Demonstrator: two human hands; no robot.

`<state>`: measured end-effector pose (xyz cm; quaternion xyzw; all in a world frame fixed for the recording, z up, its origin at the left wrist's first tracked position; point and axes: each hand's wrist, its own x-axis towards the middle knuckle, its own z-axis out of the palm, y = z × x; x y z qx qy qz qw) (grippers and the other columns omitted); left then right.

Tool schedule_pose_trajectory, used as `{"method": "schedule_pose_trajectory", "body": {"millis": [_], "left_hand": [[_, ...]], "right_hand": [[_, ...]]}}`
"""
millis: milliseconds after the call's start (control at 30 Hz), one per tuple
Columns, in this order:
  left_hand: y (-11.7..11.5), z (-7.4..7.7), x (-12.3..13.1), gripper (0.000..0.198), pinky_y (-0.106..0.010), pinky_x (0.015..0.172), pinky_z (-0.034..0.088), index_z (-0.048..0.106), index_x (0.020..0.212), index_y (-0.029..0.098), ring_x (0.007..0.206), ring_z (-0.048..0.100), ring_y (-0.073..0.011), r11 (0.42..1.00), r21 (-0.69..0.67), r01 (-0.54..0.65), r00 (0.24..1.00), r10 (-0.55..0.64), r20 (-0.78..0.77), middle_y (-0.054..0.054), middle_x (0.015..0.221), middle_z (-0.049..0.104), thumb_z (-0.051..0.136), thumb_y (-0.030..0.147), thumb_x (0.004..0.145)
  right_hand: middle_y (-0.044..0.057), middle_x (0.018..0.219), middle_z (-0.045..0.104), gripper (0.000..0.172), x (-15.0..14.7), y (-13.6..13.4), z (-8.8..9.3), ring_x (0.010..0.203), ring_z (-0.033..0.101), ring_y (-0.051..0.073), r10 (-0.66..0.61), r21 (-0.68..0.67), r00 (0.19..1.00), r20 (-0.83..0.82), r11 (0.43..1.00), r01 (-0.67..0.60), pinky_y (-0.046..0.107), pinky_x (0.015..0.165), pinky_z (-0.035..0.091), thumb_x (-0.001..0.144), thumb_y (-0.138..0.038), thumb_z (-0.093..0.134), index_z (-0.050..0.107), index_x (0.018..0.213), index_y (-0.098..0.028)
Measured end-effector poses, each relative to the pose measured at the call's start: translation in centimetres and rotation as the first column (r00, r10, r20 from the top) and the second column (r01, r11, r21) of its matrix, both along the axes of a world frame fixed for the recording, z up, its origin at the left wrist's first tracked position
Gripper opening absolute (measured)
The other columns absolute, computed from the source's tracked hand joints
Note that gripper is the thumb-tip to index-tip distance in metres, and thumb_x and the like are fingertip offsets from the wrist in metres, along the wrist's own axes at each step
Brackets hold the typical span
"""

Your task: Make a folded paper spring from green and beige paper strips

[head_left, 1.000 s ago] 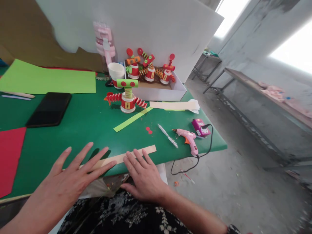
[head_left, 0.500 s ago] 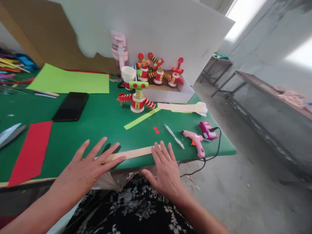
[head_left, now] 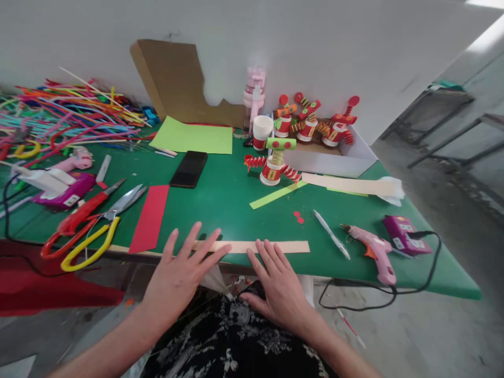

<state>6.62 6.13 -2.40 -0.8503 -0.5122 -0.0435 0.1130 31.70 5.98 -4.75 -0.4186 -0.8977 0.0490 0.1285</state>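
Observation:
A long pale peach paper strip (head_left: 240,247) lies flat along the front edge of the green table. My left hand (head_left: 181,270) rests over its left end, fingers spread and stretched out. Flat on the strip's right part are the fingertips of my right hand (head_left: 275,278), the thumb held apart. Behind the strip stands a paper-cup figure (head_left: 271,170) with a green paper head and folded red paper arms. A light green strip (head_left: 275,195) lies in front of that figure, and two small red paper dots (head_left: 299,217) are nearby.
Right: a white pen (head_left: 331,234), a pink glue gun (head_left: 374,251) with its cord, and a purple box (head_left: 405,234). Left: a red paper piece (head_left: 149,218), a phone (head_left: 189,169), scissors (head_left: 96,228) and pipe cleaners (head_left: 79,113). Behind, a white box (head_left: 326,161) holds similar figures.
The view has swung left, bringing the scissors and pipe cleaners into sight. My right hand sits further in from the strip's right end, which now shows beyond it. The left hand remains on the strip.

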Motion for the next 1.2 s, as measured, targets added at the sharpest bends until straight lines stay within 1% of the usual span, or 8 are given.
{"method": "schedule_pose_trajectory", "body": {"millis": [233, 367, 467, 567, 667, 733, 1000, 1200], "left_hand": [[-1.2, 1.3, -4.3, 0.069, -0.072, 0.112, 0.023, 0.054, 0.139, 0.039, 0.146, 0.029, -0.0414, 0.977, -0.051, -0.206, 0.975, 0.209, 0.074, -0.003, 0.153, 0.047, 0.050, 0.001, 0.081], [-1.9, 2.4, -4.7, 0.079, -0.068, 0.116, 0.020, 0.042, 0.148, 0.034, 0.149, 0.023, -0.0383, 0.972, 0.026, -0.234, 0.962, 0.228, 0.152, -0.005, 0.155, 0.043, 0.050, 0.000, 0.077], [-2.1, 1.6, -2.4, 0.078, -0.054, 0.122, 0.019, 0.028, 0.155, 0.027, 0.149, 0.027, -0.0287, 0.990, 0.106, -0.089, 0.970, 0.062, 0.235, -0.005, 0.150, 0.051, 0.045, 0.003, 0.082], [-1.9, -0.5, 1.7, 0.059, -0.042, 0.123, 0.018, 0.033, 0.152, 0.017, 0.146, 0.034, -0.0226, 0.980, 0.107, 0.169, 0.959, -0.189, 0.212, -0.005, 0.148, 0.054, 0.042, 0.017, 0.094], [-1.4, -2.6, 4.9, 0.054, -0.043, 0.121, 0.021, 0.043, 0.145, 0.011, 0.143, 0.038, -0.0255, 0.973, 0.097, 0.212, 0.964, -0.224, 0.142, -0.009, 0.149, 0.052, 0.042, 0.039, 0.099], [-1.1, -3.5, 5.2, 0.060, -0.042, 0.119, 0.025, 0.044, 0.144, 0.008, 0.142, 0.040, -0.0266, 0.980, 0.098, 0.172, 0.975, -0.184, 0.124, -0.013, 0.150, 0.050, 0.039, 0.046, 0.099], [-1.8, -3.3, -2.3, 0.059, -0.043, 0.118, 0.029, 0.036, 0.150, 0.008, 0.139, 0.046, -0.0278, 0.992, 0.124, 0.024, 0.995, -0.036, 0.095, -0.015, 0.147, 0.053, 0.041, 0.037, 0.099], [-1.8, -3.4, -3.6, 0.055, -0.047, 0.118, 0.026, 0.039, 0.149, 0.009, 0.137, 0.047, -0.0295, 0.988, 0.153, 0.033, 0.996, -0.046, 0.078, -0.016, 0.147, 0.053, 0.043, 0.032, 0.099]], "right_hand": [[0.021, 0.157, 0.035, 0.080, -0.2, 0.0, -0.1, 0.148, 0.028, 0.035, -0.022, 0.004, 1.000, 0.020, 1.000, 0.021, 0.054, 0.118, 0.032, 0.089, -0.055, 0.059, 0.034, 0.152, -0.012], [0.021, 0.157, 0.034, 0.079, -0.4, -0.1, 0.0, 0.146, 0.030, 0.038, -0.033, 0.010, 0.999, 0.022, 0.999, 0.033, 0.056, 0.115, 0.034, 0.087, -0.053, 0.063, 0.037, 0.151, -0.017], [0.020, 0.157, 0.034, 0.078, -0.5, -0.1, -0.1, 0.146, 0.030, 0.039, -0.041, 0.015, 0.999, 0.019, 0.999, 0.041, 0.058, 0.114, 0.035, 0.086, -0.053, 0.064, 0.038, 0.151, -0.020], [0.020, 0.157, 0.035, 0.074, -0.5, -0.1, -0.3, 0.146, 0.030, 0.039, -0.046, 0.026, 0.999, 0.015, 0.999, 0.046, 0.057, 0.114, 0.034, 0.085, -0.050, 0.065, 0.041, 0.149, -0.019], [0.021, 0.156, 0.037, 0.070, -0.5, -0.1, -0.5, 0.145, 0.033, 0.038, -0.041, 0.031, 0.999, 0.016, 0.999, 0.041, 0.056, 0.115, 0.033, 0.085, -0.045, 0.064, 0.046, 0.146, -0.015], [0.019, 0.156, 0.038, 0.069, -0.3, -0.2, -0.5, 0.144, 0.033, 0.038, -0.052, 0.044, 0.999, 0.015, 0.998, 0.051, 0.056, 0.115, 0.032, 0.085, -0.042, 0.063, 0.045, 0.147, -0.017], [0.011, 0.161, 0.029, 0.067, 2.6, -1.0, -0.9, 0.146, 0.030, 0.038, -0.205, 0.096, 0.979, -0.016, 0.974, 0.205, 0.058, 0.115, 0.030, 0.091, -0.040, 0.054, 0.033, 0.153, -0.024], [0.017, 0.155, 0.041, 0.058, 4.9, -1.1, -0.7, 0.142, 0.039, 0.035, -0.305, 0.157, 0.951, 0.047, 0.943, 0.294, 0.052, 0.115, 0.031, 0.096, -0.042, 0.047, 0.043, 0.148, -0.017]]}}
